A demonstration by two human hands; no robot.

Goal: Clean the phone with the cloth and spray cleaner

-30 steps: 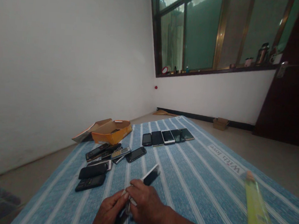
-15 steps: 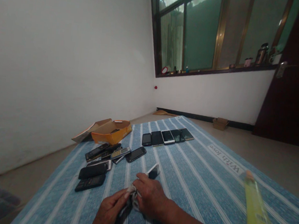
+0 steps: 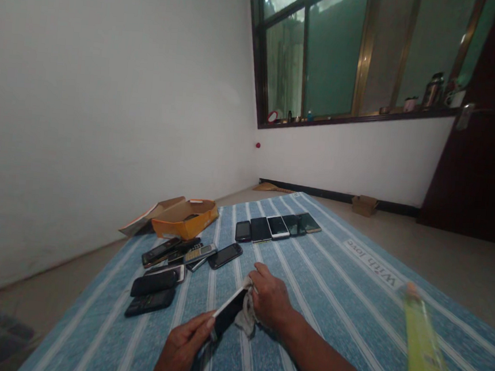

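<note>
Tilted between my hands is a smartphone point(image 3: 228, 312) with a white edge and a dark face. My left hand point(image 3: 185, 344) grips its near end, thumb on top. At the far end my right hand point(image 3: 270, 296) is closed on a whitish cloth point(image 3: 246, 313), pressed round the phone's edge and hanging down in folds. To the left lies a loose pile of phones, among them a black one point(image 3: 153, 283), a keypad phone point(image 3: 199, 253) and a dark touchscreen phone point(image 3: 224, 256). Beyond my hands several phones form a row, including a white-framed one point(image 3: 278, 227).
An open orange cardboard box point(image 3: 185, 226) sits at the table's far left. A yellow-green bottle point(image 3: 430, 346) lies at the right on the blue striped cloth cover point(image 3: 333, 297). On the floor behind are a small brown box point(image 3: 364, 205) and a dark door point(image 3: 485, 143).
My right hand has slid with the cloth toward the far end of the phone, away from my left hand. More of the phone's dark face now shows between the hands.
</note>
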